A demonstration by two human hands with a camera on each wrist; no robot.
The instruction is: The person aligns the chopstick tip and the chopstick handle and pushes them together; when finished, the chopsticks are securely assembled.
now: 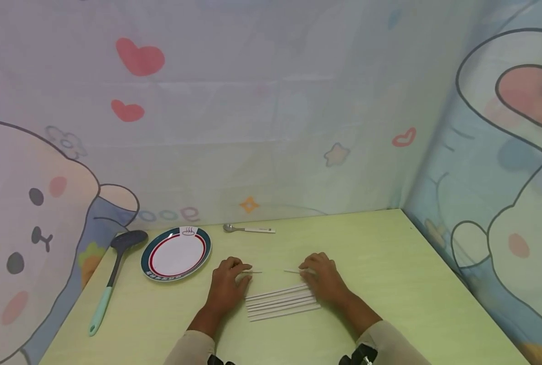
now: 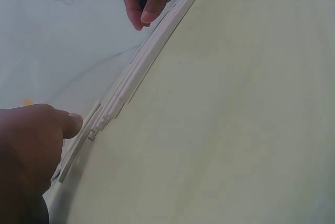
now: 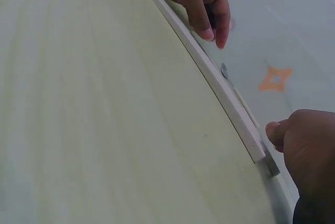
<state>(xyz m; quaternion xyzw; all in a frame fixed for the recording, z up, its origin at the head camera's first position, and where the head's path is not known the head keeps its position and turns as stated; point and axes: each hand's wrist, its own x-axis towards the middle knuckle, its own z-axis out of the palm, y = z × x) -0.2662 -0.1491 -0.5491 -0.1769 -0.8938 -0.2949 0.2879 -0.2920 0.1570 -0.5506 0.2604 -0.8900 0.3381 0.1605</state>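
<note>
Several thin white sticks [image 1: 285,314] lie side by side, slightly slanted, on the table between and in front of the two hands. My left hand [image 1: 227,286] is just beyond their left end, thumb and forefinger around a short white stick [image 1: 256,272] that points right. Opposite it, my right hand [image 1: 324,279] has its fingers around another white stick [image 1: 291,270] pointing left. A gap separates the two stick tips. In the left wrist view the row of sticks [image 2: 133,69] appears nearly edge-on. How firmly either hand pinches is partly hidden by the fingers.
A white plate [image 1: 180,256] with a dark rim is left of the hands. Further left lies a black slotted turner [image 1: 128,238] with a mint handle. A small spoon [image 1: 258,230] rests near the back edge. A printed curtain [image 1: 253,111] hangs behind the table [image 1: 412,299].
</note>
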